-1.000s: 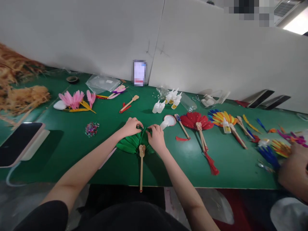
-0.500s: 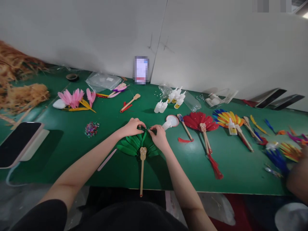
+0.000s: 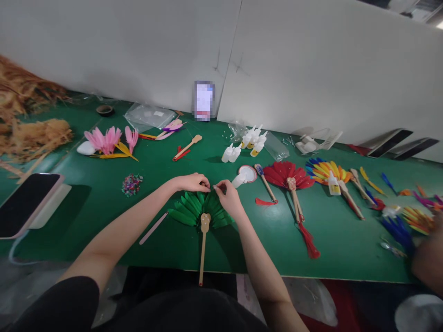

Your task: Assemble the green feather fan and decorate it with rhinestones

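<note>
A green feather fan with a wooden handle lies on the green table in front of me, its handle reaching past the near edge. My left hand rests at the fan's top edge, fingers curled and pinched on the feather tips. My right hand sits just right of it, thumb and fingers pinched on a small thing at the feather tops that I cannot make out. The two hands nearly touch.
A white glue bottle and round dish lie right of my hands, more glue bottles behind. A red fan, a multicolour fan, pink feathers, sequins, a phone and straw surround. Another person's arm is at right.
My hands have shifted a little along the top of the green fan and pinch closer together. The view has tilted slightly.
</note>
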Available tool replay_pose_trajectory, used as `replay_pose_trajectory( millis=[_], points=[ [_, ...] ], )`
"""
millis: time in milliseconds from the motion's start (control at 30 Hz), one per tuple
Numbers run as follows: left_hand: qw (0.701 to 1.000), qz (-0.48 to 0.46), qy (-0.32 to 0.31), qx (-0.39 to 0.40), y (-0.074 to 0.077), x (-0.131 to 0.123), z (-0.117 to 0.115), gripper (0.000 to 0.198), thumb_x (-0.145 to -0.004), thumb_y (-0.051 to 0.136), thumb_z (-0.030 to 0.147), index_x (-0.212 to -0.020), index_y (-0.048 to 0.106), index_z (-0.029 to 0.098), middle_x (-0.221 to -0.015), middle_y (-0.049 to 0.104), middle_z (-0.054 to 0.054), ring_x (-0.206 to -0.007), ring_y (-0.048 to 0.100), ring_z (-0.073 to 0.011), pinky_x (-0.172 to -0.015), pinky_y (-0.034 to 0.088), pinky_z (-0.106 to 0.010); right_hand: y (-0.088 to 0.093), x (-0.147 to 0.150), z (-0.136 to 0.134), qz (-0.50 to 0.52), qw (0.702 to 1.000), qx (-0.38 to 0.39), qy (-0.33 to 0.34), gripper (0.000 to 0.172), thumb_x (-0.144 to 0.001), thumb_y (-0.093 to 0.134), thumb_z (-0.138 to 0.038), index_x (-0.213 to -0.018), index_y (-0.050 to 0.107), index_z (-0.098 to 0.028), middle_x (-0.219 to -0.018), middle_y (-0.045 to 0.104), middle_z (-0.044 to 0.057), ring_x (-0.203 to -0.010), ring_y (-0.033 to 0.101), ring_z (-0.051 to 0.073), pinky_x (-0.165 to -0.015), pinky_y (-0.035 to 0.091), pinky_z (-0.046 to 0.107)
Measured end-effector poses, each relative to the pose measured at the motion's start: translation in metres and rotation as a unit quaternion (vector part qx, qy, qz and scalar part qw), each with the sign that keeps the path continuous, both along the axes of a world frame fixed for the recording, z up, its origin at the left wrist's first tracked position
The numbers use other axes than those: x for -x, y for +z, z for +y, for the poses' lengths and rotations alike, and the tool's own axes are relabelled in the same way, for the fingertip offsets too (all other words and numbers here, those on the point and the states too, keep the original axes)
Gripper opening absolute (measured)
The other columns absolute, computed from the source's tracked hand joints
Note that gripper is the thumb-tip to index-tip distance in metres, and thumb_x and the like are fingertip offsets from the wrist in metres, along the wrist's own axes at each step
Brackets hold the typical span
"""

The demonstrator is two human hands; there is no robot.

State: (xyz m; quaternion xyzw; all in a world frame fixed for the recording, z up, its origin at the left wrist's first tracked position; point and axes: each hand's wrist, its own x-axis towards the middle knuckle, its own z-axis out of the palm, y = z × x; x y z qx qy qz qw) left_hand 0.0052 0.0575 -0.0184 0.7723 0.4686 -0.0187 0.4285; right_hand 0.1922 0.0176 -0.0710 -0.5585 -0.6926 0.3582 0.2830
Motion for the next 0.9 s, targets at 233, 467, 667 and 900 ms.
replay_pose_trajectory(
  millis=[233,467,667,900],
  points=[
    [0.999,-0.017,0.025,0.045,0.002,0.001,0.001,0.038,-0.073,0.061,0.048,-0.087,0.068,0.014,-0.078,0.059,-0.003,-0.068,0.049,-0.0147,-0.061,0.035,-0.025,0.001,0.0,0.001,0.024,0.999,0.018,0.014,0.026,-0.09,0.062,-0.03,-0.112,0.058,-0.015,-0.088,0.066,0.002,-0.077,0.064,0.016,-0.074,0.056,0.034],
    [0.995,-0.049,0.07,0.053,0.003,0.006,-0.003,0.04,-0.071,0.062,0.054,-0.084,0.066,0.016,-0.078,0.059,-0.002,-0.069,0.047,-0.0139,-0.061,0.034,-0.025,0.002,0.002,0.003,-0.001,0.998,0.029,0.052,0.029,-0.094,0.057,-0.034,-0.118,0.059,-0.018,-0.12,0.062,0.009,-0.1,0.063,0.02,-0.085,0.055,0.041],
    [0.992,-0.074,0.092,0.043,0.001,0.01,-0.006,0.039,-0.073,0.062,0.053,-0.081,0.064,0.016,-0.073,0.057,-0.001,-0.065,0.047,-0.0124,-0.059,0.034,-0.024,0.0,0.002,0.005,-0.003,0.999,0.016,0.051,0.031,-0.094,0.057,-0.034,-0.12,0.058,-0.018,-0.121,0.061,0.009,-0.101,0.063,0.021,-0.085,0.055,0.042],
    [0.992,-0.061,0.109,0.006,-0.005,0.017,-0.007,0.04,-0.075,0.06,0.054,-0.085,0.065,0.015,-0.075,0.059,-0.002,-0.066,0.051,-0.0144,-0.06,0.037,-0.025,-0.001,0.004,0.001,-0.029,0.999,-0.009,0.045,0.03,-0.094,0.057,-0.034,-0.119,0.059,-0.018,-0.121,0.061,0.009,-0.101,0.063,0.021,-0.085,0.055,0.041]
  ],
)
